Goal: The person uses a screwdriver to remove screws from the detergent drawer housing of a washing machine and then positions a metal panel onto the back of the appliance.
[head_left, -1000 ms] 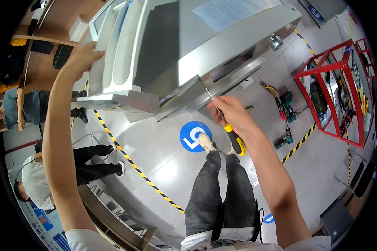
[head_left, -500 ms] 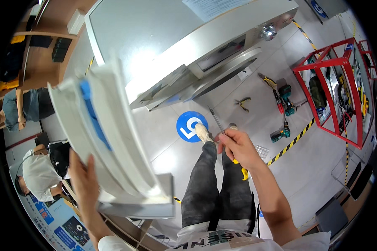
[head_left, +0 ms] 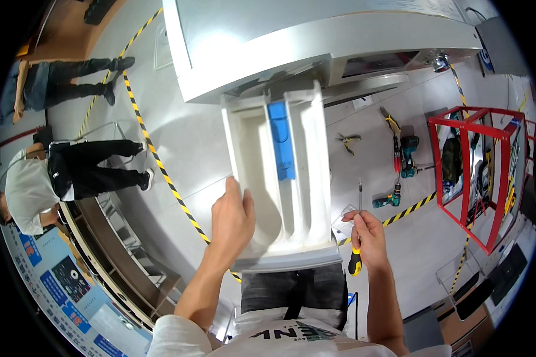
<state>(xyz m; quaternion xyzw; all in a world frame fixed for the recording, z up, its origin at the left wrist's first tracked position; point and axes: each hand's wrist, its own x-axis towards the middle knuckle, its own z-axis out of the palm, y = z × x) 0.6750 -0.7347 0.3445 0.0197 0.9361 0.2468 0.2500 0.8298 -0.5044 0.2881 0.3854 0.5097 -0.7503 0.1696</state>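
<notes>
A white detergent drawer (head_left: pixel 257 154) with long compartments and a blue insert (head_left: pixel 281 146) is in front of me, its grey front panel toward my body. My left hand (head_left: pixel 232 217) grips the drawer's left wall, fingers on the outside and over the rim. The drawer's far end is close to the opening in the silver washing machine (head_left: pixel 321 44); whether it has entered the slot I cannot tell. To the right of the drawer, my right hand (head_left: pixel 370 238) is closed round a screwdriver (head_left: pixel 355 262) with a yellow and black handle, its thin shaft pointing away from me.
On the floor at right lie small pliers (head_left: pixel 349 143), larger yellow-handled pliers (head_left: pixel 390 122) and two teal power drills (head_left: pixel 408 154). A red-framed tool cart (head_left: pixel 467 126) stands beyond them. Striped tape (head_left: pixel 155 152) marks the floor. Two people (head_left: pixel 36 184) are at left.
The drawer has swung from the left to in front of me and lined up with the machine's opening. My right hand, still with the screwdriver, has moved right and slightly nearer my body.
</notes>
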